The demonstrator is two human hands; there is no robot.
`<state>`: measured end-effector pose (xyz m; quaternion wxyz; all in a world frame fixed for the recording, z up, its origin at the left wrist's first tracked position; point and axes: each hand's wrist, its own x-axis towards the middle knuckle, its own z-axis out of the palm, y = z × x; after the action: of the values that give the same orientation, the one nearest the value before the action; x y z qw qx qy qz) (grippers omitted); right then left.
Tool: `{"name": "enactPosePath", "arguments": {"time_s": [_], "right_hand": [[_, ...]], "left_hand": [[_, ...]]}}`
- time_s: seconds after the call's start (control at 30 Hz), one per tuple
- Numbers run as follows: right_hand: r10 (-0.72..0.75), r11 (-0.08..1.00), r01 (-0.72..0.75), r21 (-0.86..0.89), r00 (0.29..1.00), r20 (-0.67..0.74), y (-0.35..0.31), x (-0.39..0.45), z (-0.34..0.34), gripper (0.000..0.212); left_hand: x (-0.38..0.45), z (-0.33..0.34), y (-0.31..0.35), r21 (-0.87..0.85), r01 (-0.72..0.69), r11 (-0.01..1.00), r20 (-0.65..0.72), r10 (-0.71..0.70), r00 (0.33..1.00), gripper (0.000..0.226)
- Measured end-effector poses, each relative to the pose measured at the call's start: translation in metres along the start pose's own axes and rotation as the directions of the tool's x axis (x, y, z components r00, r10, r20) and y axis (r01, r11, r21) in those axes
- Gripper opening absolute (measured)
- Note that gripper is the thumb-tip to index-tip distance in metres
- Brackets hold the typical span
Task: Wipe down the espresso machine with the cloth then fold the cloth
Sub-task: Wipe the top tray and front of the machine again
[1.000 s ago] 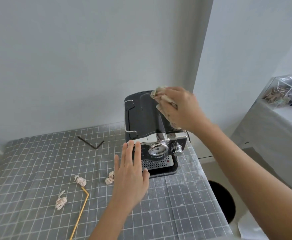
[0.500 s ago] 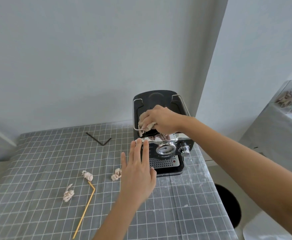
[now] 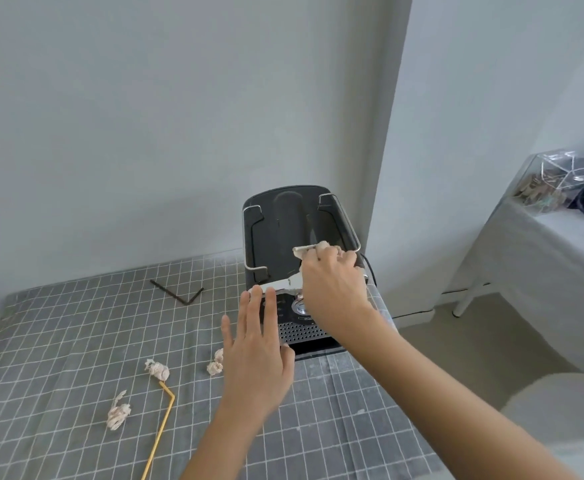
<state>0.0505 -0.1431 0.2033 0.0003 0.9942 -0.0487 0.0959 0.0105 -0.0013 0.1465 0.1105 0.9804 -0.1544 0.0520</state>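
Observation:
A black espresso machine (image 3: 276,233) with a chrome front and wire rails on top stands at the table's far right corner, against the wall. My right hand (image 3: 332,289) grips a bunched beige cloth (image 3: 313,249) and presses it on the front right part of the machine's top. The hand hides most of the cloth and the right side of the control panel. My left hand (image 3: 256,355) hovers flat, fingers spread, in front of the machine's left front, covering part of the drip tray.
The table wears a grey grid-patterned cover (image 3: 58,341). On it lie three crumpled paper bits (image 3: 119,412), a yellow bent straw (image 3: 160,424) and a dark angled rod (image 3: 179,294). A second covered table (image 3: 543,258) with a clear box stands at right.
My right hand with the cloth came from the machine's back right to its left front, then swept right along the front of the top. My left hand barely moved.

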Motion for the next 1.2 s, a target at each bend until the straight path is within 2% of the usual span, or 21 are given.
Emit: {"name": "enactPosePath", "arguments": {"time_s": [0.1, 0.2, 0.3, 0.37, 0.4, 0.47, 0.53, 0.6, 0.7, 0.73, 0.8, 0.83, 0.87, 0.9, 0.93, 1.0, 1.03, 1.1, 1.2], "right_hand": [[-0.151, 0.988, 0.151, 0.041, 0.988, -0.01, 0.026, -0.022, 0.015, 0.046], [-0.208, 0.975, 0.204, 0.088, 0.977, 0.041, 0.059, -0.04, 0.022, 0.046], [-0.101, 0.962, 0.081, 0.259, 0.993, 0.066, 0.086, -0.046, 0.011, 0.023], [0.037, 0.918, -0.031, 0.395, 0.999, -0.009, 0.095, -0.038, -0.001, 0.016], [0.063, 0.9, -0.027, 0.436, 0.996, -0.069, 0.095, -0.036, -0.003, 0.018], [-0.028, 0.879, 0.084, 0.47, 0.992, -0.124, 0.085, -0.037, -0.001, 0.032], [-0.136, 0.899, 0.157, 0.408, 0.988, -0.079, 0.079, -0.045, 0.011, 0.048], [-0.078, 0.893, 0.079, 0.444, 0.997, -0.021, 0.087, -0.05, 0.015, 0.051], [-0.001, 0.858, -0.027, 0.513, 0.999, 0.054, 0.11, -0.047, 0.005, 0.035], [0.024, 0.845, -0.023, 0.535, 1.0, 0.006, 0.113, -0.042, -0.003, 0.032], [0.022, 0.824, 0.093, 0.558, 0.981, -0.195, 0.115, -0.021, -0.026, 0.031], [-0.044, 0.822, 0.19, 0.537, 0.961, -0.274, 0.114, -0.007, -0.035, 0.031], [-0.135, 0.822, 0.272, 0.499, 0.946, -0.293, 0.112, 0.01, -0.041, 0.027], [-0.232, 0.841, 0.312, 0.443, 0.946, -0.227, 0.108, 0.027, -0.043, 0.023], [-0.287, 0.885, 0.299, 0.357, 0.954, -0.087, 0.104, 0.043, -0.043, 0.019], [-0.246, 0.962, 0.204, 0.183, 0.938, 0.243, 0.093, 0.063, -0.04, 0.032], [-0.193, 0.98, 0.162, 0.117, 0.92, 0.342, 0.087, 0.067, -0.039, 0.04], [-0.126, 0.991, 0.137, -0.002, 0.918, 0.377, 0.071, 0.07, -0.04, 0.044], [-0.12, 0.958, 0.204, -0.203, 0.924, 0.363, 0.048, 0.074, -0.043, 0.037]], "left_hand": [[0.0, 0.002, -0.003, 0.023, -0.02, 1.0, -0.018, 0.02, 1.0, 0.085], [0.001, 0.002, -0.002, 0.011, -0.029, 1.0, -0.013, 0.029, 0.999, 0.086], [0.002, 0.002, -0.001, 0.019, -0.02, 1.0, -0.004, 0.02, 1.0, 0.085], [0.003, 0.002, -0.001, 0.021, -0.018, 1.0, -0.005, 0.018, 1.0, 0.085], [0.003, 0.002, -0.001, 0.023, -0.017, 1.0, -0.003, 0.017, 1.0, 0.085], [0.002, 0.002, -0.001, 0.026, -0.019, 0.999, -0.013, 0.02, 1.0, 0.085], [0.001, 0.0, 0.0, 0.032, -0.022, 0.999, -0.017, 0.023, 1.0, 0.086], [0.0, -0.002, 0.001, 0.044, -0.023, 0.999, -0.021, 0.024, 0.999, 0.086], [0.0, -0.001, 0.003, 0.05, -0.008, 0.999, -0.012, 0.009, 1.0, 0.086], [0.0, -0.001, 0.003, 0.051, -0.006, 0.999, -0.014, 0.007, 1.0, 0.086], [0.001, 0.0, 0.005, 0.043, 0.001, 0.999, -0.006, -0.001, 1.0, 0.086], [0.001, 0.0, 0.005, 0.039, 0.003, 0.999, -0.004, -0.002, 1.0, 0.086], [0.001, 0.0, 0.005, 0.034, 0.003, 0.999, -0.007, -0.002, 1.0, 0.086], [0.002, 0.0, 0.005, 0.031, 0.003, 1.0, -0.01, -0.003, 1.0, 0.086], [0.002, 0.0, 0.005, 0.03, 0.005, 1.0, -0.012, -0.005, 1.0, 0.086], [0.001, -0.001, 0.006, 0.029, 0.012, 1.0, -0.014, -0.012, 1.0, 0.087], [0.001, -0.002, 0.007, 0.029, 0.016, 0.999, -0.011, -0.015, 1.0, 0.087], [0.0, -0.003, 0.008, 0.032, 0.02, 0.999, -0.017, -0.02, 1.0, 0.087], [0.0, -0.002, 0.009, 0.029, 0.028, 0.999, 0.005, -0.028, 1.0, 0.087]]}}
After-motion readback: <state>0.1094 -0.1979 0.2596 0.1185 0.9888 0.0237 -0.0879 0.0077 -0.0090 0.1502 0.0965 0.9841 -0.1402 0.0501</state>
